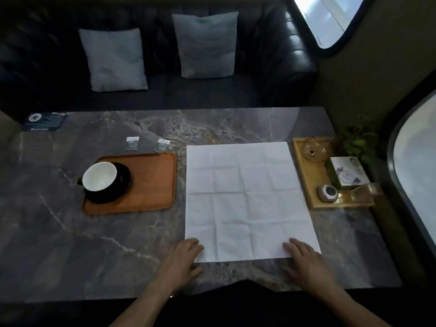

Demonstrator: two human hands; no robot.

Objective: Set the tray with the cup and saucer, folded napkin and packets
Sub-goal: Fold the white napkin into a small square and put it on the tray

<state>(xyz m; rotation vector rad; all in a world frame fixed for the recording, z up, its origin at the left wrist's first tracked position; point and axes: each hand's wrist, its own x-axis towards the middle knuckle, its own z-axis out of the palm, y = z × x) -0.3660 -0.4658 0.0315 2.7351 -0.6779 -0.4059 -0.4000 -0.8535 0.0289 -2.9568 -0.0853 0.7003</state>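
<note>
A white napkin (245,199) lies fully unfolded and creased on the marble table (70,232). My left hand (181,260) rests on its near left corner, fingers spread. My right hand (304,258) lies on its near right corner, fingers apart. Left of the napkin sits a brown wooden tray (151,180). On its left part a cup (100,177), white inside and dark outside, stands on a black saucer (118,187). Two small white packets (132,143) (161,145) lie on the table just beyond the tray's far edge.
A lighter wooden tray (304,175) at the right holds a glass dish, a box, a small round device and a clear holder, with a plant behind it. A dark card lies at the far left corner. A black sofa with two grey cushions stands beyond the table.
</note>
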